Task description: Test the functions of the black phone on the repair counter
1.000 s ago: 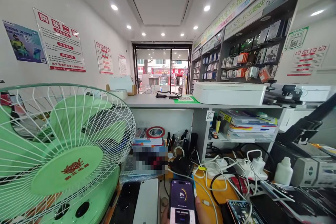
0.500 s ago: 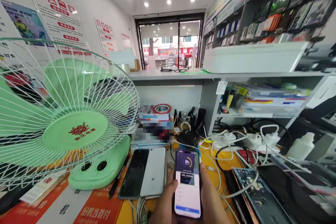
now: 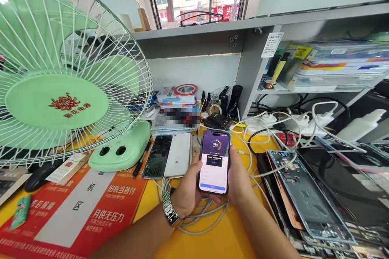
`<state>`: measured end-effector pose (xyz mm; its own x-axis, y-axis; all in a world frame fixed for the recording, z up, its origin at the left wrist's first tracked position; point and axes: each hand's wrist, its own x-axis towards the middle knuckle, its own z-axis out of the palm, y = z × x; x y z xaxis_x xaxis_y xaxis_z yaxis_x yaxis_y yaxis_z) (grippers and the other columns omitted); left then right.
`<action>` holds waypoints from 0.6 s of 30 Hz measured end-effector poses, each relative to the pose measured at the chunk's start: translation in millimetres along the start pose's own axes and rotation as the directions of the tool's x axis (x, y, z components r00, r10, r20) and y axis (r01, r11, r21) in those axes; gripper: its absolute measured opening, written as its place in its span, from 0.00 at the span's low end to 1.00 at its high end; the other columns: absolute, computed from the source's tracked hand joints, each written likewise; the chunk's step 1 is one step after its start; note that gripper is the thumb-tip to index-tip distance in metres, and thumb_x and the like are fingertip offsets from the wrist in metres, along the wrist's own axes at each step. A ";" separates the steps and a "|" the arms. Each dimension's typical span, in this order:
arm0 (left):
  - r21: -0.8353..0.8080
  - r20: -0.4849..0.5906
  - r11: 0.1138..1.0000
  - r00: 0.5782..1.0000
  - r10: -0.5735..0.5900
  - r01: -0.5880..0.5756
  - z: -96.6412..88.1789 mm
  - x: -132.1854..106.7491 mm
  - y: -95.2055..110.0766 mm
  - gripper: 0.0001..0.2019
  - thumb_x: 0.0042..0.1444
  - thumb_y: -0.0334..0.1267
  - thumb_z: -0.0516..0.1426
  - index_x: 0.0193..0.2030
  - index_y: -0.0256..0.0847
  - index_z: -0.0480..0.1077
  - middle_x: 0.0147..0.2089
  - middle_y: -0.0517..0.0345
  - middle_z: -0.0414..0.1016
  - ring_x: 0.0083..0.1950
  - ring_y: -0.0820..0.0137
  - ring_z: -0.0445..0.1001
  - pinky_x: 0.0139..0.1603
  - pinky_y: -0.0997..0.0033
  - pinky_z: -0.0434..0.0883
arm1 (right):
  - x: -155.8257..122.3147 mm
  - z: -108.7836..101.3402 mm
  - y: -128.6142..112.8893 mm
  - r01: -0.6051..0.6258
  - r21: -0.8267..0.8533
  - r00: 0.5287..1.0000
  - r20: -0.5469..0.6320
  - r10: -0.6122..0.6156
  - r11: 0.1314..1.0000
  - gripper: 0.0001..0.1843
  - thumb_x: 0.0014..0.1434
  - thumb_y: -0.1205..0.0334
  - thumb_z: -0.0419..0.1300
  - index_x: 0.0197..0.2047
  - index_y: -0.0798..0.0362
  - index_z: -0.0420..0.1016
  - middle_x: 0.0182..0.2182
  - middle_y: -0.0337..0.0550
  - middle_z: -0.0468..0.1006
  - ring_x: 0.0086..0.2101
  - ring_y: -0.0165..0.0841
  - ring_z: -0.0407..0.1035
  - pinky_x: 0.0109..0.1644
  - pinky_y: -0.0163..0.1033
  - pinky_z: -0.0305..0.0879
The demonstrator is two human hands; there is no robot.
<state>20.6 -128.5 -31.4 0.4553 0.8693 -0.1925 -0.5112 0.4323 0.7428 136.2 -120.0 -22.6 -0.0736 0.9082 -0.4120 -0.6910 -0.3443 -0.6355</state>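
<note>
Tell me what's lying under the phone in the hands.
A loop of white cable lies on a yellow surface below the phone. Whatever is directly beneath it is hidden by the phone, left hand and right hand.

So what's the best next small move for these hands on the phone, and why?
Probably tap the blue bar at the foot of the smartphone screen with a thumb. The left hand and right hand both cradle the phone, screen facing the person. A ring reads 39%, and the bar looks like the screen's main button.
</note>
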 end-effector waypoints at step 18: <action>0.055 0.045 0.997 0.998 0.048 -0.051 1.4 -0.2 0.4 0.25 0.62 0.48 0.48 0.64 0.43 0.55 0.43 0.49 0.74 0.32 0.60 0.76 0.19 0.68 0.73 | -1.2 0.0 -2.1 -0.039 -0.006 0.999 0.001 0.039 0.999 0.30 0.60 0.37 0.48 0.34 0.56 0.78 0.22 0.49 0.80 0.14 0.36 0.68 0.12 0.37 0.62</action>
<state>21.3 -128.9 -30.2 0.4627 0.8774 -0.1271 -0.4931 0.3738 0.7856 137.8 -120.3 -20.7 -0.1013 0.8944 -0.4357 -0.6831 -0.3809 -0.6231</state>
